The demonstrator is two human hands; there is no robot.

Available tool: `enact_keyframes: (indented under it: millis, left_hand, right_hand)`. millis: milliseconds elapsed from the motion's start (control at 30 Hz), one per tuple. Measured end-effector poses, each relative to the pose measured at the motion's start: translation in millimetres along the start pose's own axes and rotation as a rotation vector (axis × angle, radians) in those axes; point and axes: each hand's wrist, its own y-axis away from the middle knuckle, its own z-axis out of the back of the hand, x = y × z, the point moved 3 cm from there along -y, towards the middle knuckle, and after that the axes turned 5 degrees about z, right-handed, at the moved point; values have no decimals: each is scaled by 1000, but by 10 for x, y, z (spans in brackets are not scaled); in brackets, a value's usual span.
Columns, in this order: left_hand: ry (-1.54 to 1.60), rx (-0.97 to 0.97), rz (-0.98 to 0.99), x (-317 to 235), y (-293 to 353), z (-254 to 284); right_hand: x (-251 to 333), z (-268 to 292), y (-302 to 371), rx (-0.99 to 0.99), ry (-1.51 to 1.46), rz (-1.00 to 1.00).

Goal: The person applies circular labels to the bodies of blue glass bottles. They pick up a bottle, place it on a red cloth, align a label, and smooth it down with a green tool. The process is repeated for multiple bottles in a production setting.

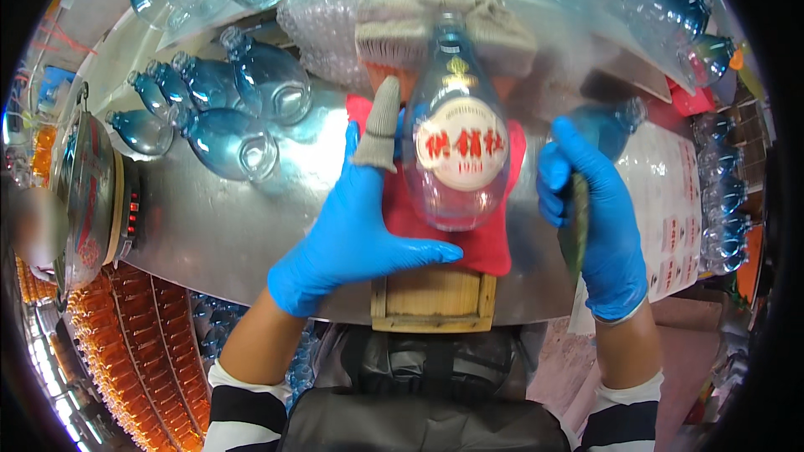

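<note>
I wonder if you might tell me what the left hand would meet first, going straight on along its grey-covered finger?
Most likely the pale, ridged block just past that fingertip, though depth is unclear and the left hand might pass above it.

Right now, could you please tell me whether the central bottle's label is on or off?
On: the round, pale label with red characters shows on the bottle.

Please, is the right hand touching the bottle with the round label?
Apart. The head view shows red cloth and metal tabletop between the right hand and the labelled bottle.
</note>
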Motion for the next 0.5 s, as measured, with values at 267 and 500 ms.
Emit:
enact_keyframes:
  millis: [267,500]
  left_hand:
    - [478,-49,45,-53,11,-103]
    - [425,-16,83,0,26,-75]
  right_hand:
    - [-96,-231,23,115,344,196]
    - [-379,-174,-44,161,129,157]
